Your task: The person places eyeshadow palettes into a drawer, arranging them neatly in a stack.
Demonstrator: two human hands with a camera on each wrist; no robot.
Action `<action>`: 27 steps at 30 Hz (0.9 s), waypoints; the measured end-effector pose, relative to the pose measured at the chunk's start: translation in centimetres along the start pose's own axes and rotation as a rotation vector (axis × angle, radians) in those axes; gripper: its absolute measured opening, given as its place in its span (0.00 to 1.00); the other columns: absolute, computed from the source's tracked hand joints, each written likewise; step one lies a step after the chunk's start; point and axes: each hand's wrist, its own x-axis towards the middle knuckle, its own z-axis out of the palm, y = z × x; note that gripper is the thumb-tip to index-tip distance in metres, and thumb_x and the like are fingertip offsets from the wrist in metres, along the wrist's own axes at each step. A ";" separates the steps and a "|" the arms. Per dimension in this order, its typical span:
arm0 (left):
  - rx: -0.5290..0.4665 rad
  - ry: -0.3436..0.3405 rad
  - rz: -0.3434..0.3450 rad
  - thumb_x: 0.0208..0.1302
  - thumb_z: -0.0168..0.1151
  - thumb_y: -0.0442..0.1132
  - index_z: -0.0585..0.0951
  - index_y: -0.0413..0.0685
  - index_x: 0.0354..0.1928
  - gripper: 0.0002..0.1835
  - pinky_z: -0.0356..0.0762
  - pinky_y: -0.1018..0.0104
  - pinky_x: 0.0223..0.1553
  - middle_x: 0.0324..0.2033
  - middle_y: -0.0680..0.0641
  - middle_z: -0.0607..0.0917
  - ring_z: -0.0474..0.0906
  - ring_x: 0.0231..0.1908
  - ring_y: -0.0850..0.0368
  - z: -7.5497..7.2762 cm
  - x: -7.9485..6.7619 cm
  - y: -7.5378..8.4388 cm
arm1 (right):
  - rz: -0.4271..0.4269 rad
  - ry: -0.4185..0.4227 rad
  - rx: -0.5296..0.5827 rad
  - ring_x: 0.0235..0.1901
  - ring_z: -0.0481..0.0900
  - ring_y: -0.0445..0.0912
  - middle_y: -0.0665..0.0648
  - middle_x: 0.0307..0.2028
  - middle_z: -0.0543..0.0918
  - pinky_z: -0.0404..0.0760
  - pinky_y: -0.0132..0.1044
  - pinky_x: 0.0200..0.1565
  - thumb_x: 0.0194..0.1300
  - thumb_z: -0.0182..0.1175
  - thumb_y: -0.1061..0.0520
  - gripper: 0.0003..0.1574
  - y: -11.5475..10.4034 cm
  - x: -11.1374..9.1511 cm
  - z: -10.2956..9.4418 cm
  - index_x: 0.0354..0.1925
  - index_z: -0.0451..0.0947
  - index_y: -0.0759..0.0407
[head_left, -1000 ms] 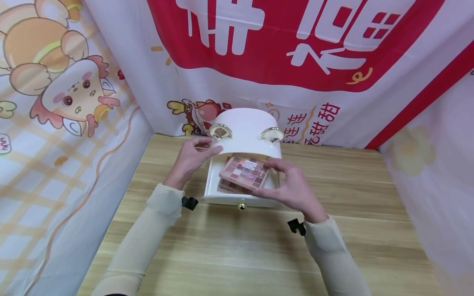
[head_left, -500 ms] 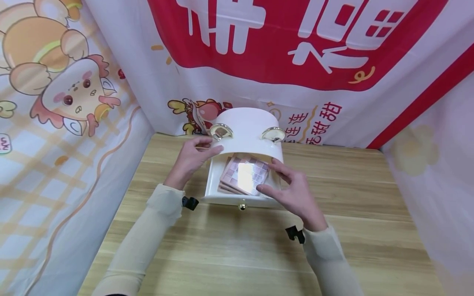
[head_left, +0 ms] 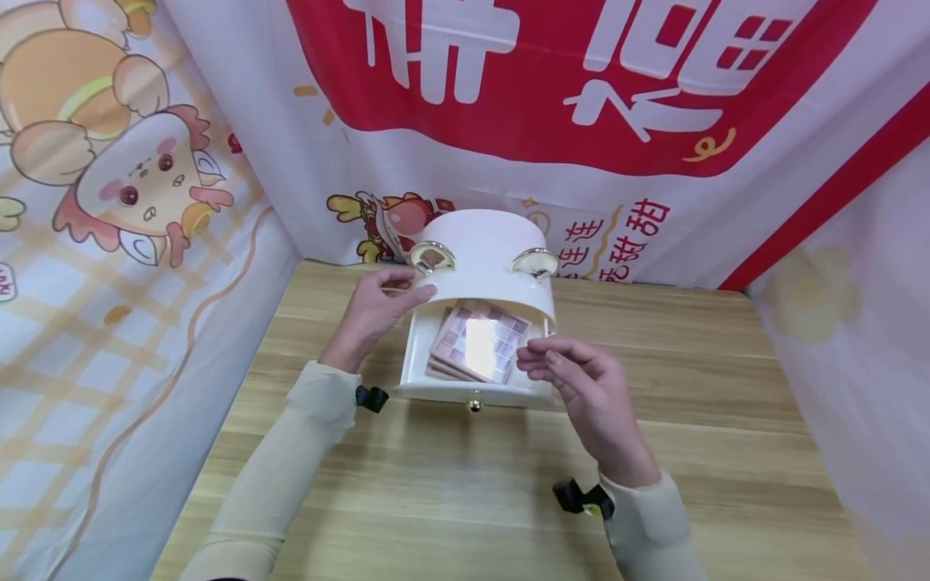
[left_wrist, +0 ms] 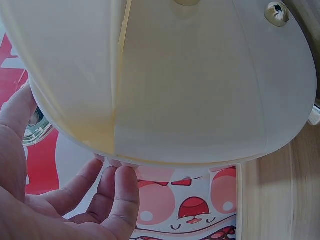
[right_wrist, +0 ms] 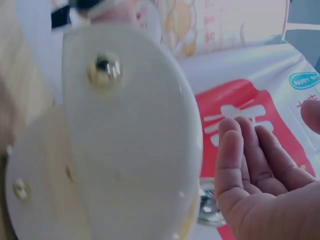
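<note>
A white makeup organizer (head_left: 483, 242) with a rounded top stands on the table. Its drawer (head_left: 421, 371) is pulled out, and a gold ball knob (right_wrist: 104, 72) sits on the drawer front. Inside lies a small stack of pinkish eyeshadow palettes (head_left: 454, 339); glare covers much of the top one. My left hand (head_left: 370, 315) rests against the organizer's left side, its fingertips and thumb touching the outer wall (left_wrist: 200, 100). Right of the drawer, my right hand (head_left: 592, 387) hovers with loosely bent fingers and holds nothing. In the right wrist view its fingers (right_wrist: 230, 160) are apart from the organizer.
Two round gold-rimmed pieces (head_left: 535, 263) project from the organizer's top. A printed cloth (head_left: 617, 89) hangs close behind it, and another cartoon cloth (head_left: 145, 202) borders the left. Wooden tabletop (head_left: 436, 500) extends in front and to the right.
My right hand has let the top eyeshadow palette down onto the stack, then drawn back to the right and toward me. My left hand has stayed at the organizer's side.
</note>
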 end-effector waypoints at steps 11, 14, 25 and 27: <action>-0.003 0.001 -0.004 0.46 0.79 0.64 0.77 0.50 0.63 0.44 0.77 0.55 0.53 0.55 0.47 0.76 0.74 0.54 0.50 0.0 -0.1 0.1 | 0.081 -0.157 0.236 0.48 0.84 0.54 0.67 0.48 0.85 0.82 0.43 0.52 0.78 0.41 0.68 0.19 1.2 -2.2 0.7 0.52 0.79 0.72; -0.012 -0.003 -0.001 0.47 0.79 0.63 0.77 0.49 0.63 0.44 0.77 0.52 0.55 0.55 0.47 0.76 0.74 0.54 0.50 0.0 -0.1 0.1 | 0.082 -0.184 0.271 0.48 0.84 0.54 0.66 0.48 0.85 0.82 0.43 0.52 0.78 0.40 0.68 0.20 1.7 -2.7 1.0 0.53 0.79 0.72; -0.012 -0.009 -0.002 0.48 0.78 0.63 0.76 0.49 0.64 0.44 0.78 0.55 0.53 0.56 0.46 0.76 0.74 0.54 0.49 0.1 -0.1 0.1 | 0.202 -0.124 0.336 0.45 0.86 0.51 0.64 0.46 0.86 0.83 0.41 0.50 0.79 0.41 0.67 0.20 4.5 -5.0 1.9 0.51 0.81 0.67; -0.016 -0.005 -0.005 0.48 0.78 0.63 0.76 0.49 0.64 0.44 0.77 0.53 0.54 0.56 0.45 0.75 0.74 0.54 0.49 0.1 -0.1 0.0 | 0.230 -0.094 0.327 0.44 0.86 0.51 0.64 0.45 0.86 0.83 0.41 0.49 0.79 0.43 0.66 0.19 4.9 -5.2 2.0 0.50 0.81 0.66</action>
